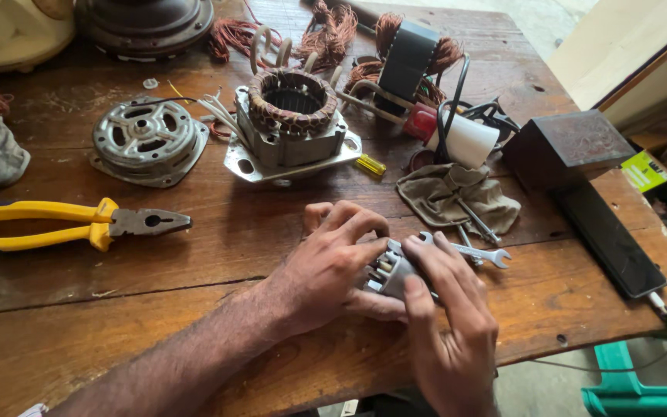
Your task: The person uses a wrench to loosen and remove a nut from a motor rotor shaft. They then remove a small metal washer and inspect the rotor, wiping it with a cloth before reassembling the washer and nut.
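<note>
1. One view only is given, taken from a camera worn on the head.
2. The wooden table (194, 232) is looked down upon at a slant, from its near edge towards its far side.
3. The hands are seen close, low in the frame; the far clutter is seen smaller.

left hand (333, 266), right hand (449, 324), fingers curled, seemingly touching

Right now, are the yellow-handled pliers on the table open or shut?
Shut at the jaws: the pliers lie flat on the wooden table with the tips together and the yellow handles only slightly spread. Neither hand touches them.
</note>
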Demonstrator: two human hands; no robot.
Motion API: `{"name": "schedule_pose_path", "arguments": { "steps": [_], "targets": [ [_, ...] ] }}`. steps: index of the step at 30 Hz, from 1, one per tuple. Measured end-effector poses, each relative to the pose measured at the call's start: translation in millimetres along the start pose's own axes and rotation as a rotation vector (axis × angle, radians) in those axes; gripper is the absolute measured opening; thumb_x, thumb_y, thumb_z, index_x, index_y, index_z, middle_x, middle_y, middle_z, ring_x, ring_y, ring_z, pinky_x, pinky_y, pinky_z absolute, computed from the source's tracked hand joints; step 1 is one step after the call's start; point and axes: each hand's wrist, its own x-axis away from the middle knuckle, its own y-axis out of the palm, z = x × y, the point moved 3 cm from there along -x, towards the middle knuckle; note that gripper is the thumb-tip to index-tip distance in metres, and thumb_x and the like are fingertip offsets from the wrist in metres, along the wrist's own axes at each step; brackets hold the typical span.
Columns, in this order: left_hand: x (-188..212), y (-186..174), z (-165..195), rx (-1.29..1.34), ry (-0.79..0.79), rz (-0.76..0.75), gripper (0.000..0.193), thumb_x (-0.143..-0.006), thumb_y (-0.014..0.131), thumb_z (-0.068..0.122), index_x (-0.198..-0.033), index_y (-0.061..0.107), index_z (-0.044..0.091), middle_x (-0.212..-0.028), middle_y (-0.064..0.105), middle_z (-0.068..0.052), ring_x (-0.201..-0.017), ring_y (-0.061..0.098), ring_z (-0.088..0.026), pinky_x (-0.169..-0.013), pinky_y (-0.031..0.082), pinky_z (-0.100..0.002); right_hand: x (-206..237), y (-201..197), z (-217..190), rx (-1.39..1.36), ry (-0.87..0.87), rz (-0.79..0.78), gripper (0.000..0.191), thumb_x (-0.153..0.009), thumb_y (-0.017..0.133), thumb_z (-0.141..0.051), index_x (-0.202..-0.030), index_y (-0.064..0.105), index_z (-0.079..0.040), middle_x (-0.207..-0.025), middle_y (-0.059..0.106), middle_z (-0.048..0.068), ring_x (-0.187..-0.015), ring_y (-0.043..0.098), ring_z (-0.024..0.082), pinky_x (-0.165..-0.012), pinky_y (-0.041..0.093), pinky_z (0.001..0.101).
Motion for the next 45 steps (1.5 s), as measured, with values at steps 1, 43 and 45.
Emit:
{"name": "schedule_pose_path", "arguments": {
  "steps": [1,43,45],
  "targets": [
    [-0.7,0.2,0.2,-0.002,-0.005,-0.003,0.08,-0.076,0.074,0.071,-0.118,0.071,0.003,-0.125,0.061,-0.011,-0.126,0.049,-0.026,-0.109,0.029,-0.047,-1.7,0.4,1.4,0.007,0.028,0.0,0.032,-0.099,0.058,-0.015,-0.125,0.069,-0.001,-0.128,0.071,0.015,-0.137,0.059,0.032,-0.114,0.042,0.0417],
    [-0.1,3.5,0.0,-0.024,0.01,-0.086,0.081,-0.086,0.061,0.074,-0.128,0.065,0.006,-0.13,0.06,-0.012,-0.133,0.044,-0.028,-0.113,0.023,-0.05,-2.0,-4.1,22.0,-0.326,0.138,-0.091,0.057,-0.11,0.029,-0.035,-0.128,0.068,0.004,-0.139,0.064,0.018,-0.143,0.05,0.032,-0.113,0.042,0.0408],
    [0.9,4.9,0.7,-0.03,0.009,-0.105,0.083,-0.086,0.059,0.076,-0.13,0.064,0.006,-0.13,0.06,-0.011,-0.134,0.044,-0.029,-0.113,0.023,-0.05,0.1,-7.7,17.3,-0.229,0.027,-0.06,0.055,-0.112,0.03,-0.034,-0.126,0.07,0.002,-0.132,0.07,0.016,-0.144,0.052,0.032,-0.118,0.04,0.0427]
  ]
}}
